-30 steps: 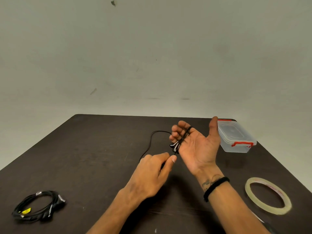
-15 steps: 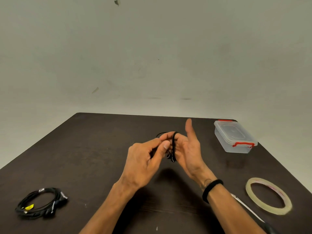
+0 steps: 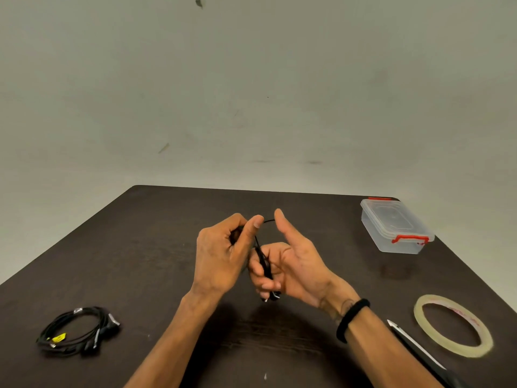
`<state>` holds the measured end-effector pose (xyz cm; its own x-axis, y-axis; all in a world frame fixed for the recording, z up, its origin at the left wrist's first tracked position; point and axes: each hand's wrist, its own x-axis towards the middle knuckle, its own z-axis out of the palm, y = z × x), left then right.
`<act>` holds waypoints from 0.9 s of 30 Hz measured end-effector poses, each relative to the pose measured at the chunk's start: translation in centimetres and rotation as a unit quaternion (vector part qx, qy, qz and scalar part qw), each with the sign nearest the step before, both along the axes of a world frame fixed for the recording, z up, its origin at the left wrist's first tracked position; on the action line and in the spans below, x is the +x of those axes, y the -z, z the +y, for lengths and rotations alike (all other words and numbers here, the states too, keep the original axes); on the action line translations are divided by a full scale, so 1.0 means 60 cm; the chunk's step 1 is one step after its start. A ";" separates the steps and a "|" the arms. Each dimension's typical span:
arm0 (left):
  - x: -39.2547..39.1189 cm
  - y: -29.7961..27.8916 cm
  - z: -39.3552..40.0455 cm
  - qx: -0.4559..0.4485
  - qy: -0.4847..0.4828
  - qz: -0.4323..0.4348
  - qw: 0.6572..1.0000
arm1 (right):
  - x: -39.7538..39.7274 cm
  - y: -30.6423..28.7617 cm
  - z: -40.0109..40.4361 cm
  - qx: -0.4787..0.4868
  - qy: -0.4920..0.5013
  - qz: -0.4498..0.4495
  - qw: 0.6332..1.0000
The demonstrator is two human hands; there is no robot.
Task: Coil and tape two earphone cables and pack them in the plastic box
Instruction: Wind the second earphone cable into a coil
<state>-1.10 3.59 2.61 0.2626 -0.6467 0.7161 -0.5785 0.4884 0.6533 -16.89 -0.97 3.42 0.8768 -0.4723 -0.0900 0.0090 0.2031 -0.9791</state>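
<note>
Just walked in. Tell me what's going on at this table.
A person is coiling a black earphone cable in mid-air: the right hand holds the loops around its fingers while the left hand pinches the cable and winds it on. Another coiled black cable lies at the table's left. The clear plastic box, lid on, sits far right, with a tape roll and what may be scissors nearer. Nothing is packed yet.

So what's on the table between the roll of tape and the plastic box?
Nothing: in the head view, only bare dark table lies between the tape roll and the closed plastic box.
</note>
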 end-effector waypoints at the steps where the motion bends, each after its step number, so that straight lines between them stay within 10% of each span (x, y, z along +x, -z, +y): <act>1: 0.002 -0.001 -0.001 0.005 0.001 0.018 1.000 | 0.000 -0.004 0.001 0.022 -0.011 -0.018 1.000; 14: -0.021 0.039 -0.020 0.158 0.154 0.105 0.970 | -0.008 -0.020 0.004 0.210 -0.007 -0.290 0.934; 27: -0.039 0.044 -0.005 0.157 0.051 -0.207 0.964 | -0.018 -0.015 -0.016 0.171 0.288 -0.353 0.874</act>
<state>-3.45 3.28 -0.05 -0.0801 -0.8560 0.5107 -0.7815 0.3720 0.5009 -17.95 -1.96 4.33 0.3965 -0.9047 0.1557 0.7835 0.2452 -0.5710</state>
